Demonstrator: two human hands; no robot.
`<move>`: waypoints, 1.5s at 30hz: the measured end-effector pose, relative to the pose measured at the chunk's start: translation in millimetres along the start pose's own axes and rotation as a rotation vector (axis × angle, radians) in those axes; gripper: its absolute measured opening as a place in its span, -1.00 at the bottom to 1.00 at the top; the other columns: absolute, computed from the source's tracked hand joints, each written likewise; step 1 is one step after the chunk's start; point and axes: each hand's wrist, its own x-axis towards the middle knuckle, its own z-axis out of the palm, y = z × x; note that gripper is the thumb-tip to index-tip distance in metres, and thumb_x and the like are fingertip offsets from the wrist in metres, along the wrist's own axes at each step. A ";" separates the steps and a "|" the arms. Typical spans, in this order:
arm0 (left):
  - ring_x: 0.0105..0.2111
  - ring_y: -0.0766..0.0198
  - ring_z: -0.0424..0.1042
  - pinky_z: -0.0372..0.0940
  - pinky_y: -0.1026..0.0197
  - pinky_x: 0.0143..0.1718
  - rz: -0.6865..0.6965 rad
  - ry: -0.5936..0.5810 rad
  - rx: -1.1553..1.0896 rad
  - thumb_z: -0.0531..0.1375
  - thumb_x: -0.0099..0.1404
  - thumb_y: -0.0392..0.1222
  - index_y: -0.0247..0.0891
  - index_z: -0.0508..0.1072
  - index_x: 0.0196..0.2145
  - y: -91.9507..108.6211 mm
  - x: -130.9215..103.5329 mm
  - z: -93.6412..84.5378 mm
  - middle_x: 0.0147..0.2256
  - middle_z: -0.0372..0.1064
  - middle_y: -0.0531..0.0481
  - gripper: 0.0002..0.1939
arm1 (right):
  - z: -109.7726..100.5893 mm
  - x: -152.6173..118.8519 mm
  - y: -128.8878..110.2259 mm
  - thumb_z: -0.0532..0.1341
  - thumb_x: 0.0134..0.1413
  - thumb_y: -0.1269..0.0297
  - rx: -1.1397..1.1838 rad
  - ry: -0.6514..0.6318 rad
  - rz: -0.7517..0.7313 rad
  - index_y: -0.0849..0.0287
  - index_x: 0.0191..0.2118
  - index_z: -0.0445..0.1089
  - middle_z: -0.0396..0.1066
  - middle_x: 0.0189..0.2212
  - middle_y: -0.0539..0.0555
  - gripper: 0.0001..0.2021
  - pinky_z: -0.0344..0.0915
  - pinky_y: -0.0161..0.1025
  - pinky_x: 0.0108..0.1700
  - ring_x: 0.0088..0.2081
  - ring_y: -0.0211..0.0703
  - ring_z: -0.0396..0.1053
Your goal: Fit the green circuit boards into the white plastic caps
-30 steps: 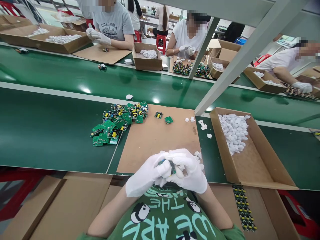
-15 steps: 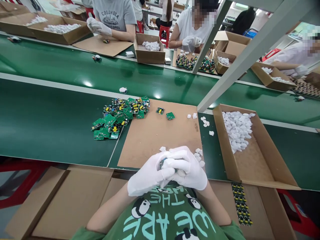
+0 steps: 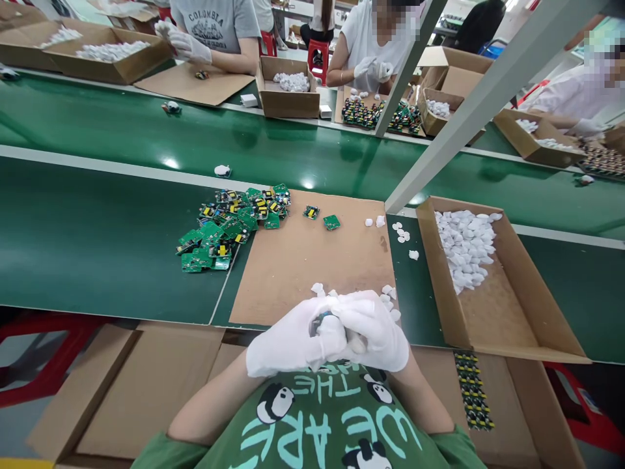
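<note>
Both hands wear white gloves and meet in front of my chest, over the near edge of the brown cardboard sheet (image 3: 293, 267). My left hand (image 3: 288, 342) is closed round a small circuit board (image 3: 321, 320); only a dark bluish bit of it shows between the fingers. My right hand (image 3: 378, 329) is curled against the left, its fingers at the board. A rounded off-white piece (image 3: 358, 341) shows under the right fingers, mostly hidden. Beyond the hands lie two loose boards, one with a yellow part (image 3: 311, 212) and one green side up (image 3: 331, 223).
A heap of circuit boards (image 3: 215, 238) lies to the left. White pieces (image 3: 389, 293) are scattered by the sheet's right edge. An open carton (image 3: 532, 306) of white pieces stands right, near a slanting metal post (image 3: 439, 143). Co-workers sit across the green conveyor belt (image 3: 273, 146).
My right fingers have shifted over the board, showing a little more of its dark edge. On the belt, the items with white tops have moved left. The view has tilted slightly.
</note>
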 end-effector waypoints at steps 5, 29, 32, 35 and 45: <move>-0.66 0.41 0.21 0.07 0.34 -0.67 -0.019 -0.036 -0.224 0.15 0.29 0.30 -0.27 0.35 -0.24 -18.2 -8.9 -2.1 -0.46 0.31 0.03 -0.49 | -1.1 -11.2 -2.0 0.13 0.38 0.09 -0.125 0.077 -0.023 0.02 0.12 0.33 0.50 -0.18 0.15 -0.70 0.49 -0.08 -0.25 -0.23 -0.02 0.49; -0.65 0.41 0.17 0.06 0.29 -0.65 -0.001 0.007 -0.185 0.19 0.27 0.11 -0.31 0.43 -0.40 -4.0 -4.2 2.1 -0.48 0.36 -0.01 -0.62 | -0.7 1.9 -2.4 0.19 0.34 0.06 -0.081 0.103 -0.027 0.06 0.19 0.20 0.52 -0.28 0.08 -0.59 0.49 -0.10 -0.29 -0.31 -0.05 0.51; -0.69 0.41 0.18 0.02 0.33 -0.70 0.008 0.097 -0.252 0.12 0.32 0.28 -0.30 0.40 -0.36 -18.2 -5.2 4.9 -0.55 0.31 0.03 -0.48 | 5.0 -5.0 -2.1 0.20 0.34 0.21 0.034 0.072 0.083 -0.03 0.15 0.25 0.56 -0.23 0.05 -0.69 0.53 -0.09 -0.29 -0.31 -0.06 0.55; -0.71 0.45 0.15 0.00 0.36 -0.71 0.017 0.203 -0.312 0.12 0.35 0.28 -0.29 0.38 -0.39 -27.1 -6.0 9.0 -0.57 0.27 0.06 -0.49 | 8.6 -7.2 -4.5 0.23 0.30 0.20 0.053 -0.052 0.237 -0.08 0.06 0.33 0.56 -0.23 0.04 -0.76 0.55 -0.05 -0.26 -0.31 -0.04 0.56; -0.50 0.35 0.22 0.14 0.29 -0.53 -0.013 0.042 -0.145 0.18 0.11 -0.25 -0.27 0.39 -0.45 3.6 1.6 7.6 -0.46 0.31 0.04 -0.95 | -2.2 -4.5 1.4 0.09 0.39 0.19 -0.155 0.054 -0.037 0.08 0.18 0.26 0.45 -0.16 0.13 -0.68 0.50 -0.11 -0.26 -0.21 -0.05 0.48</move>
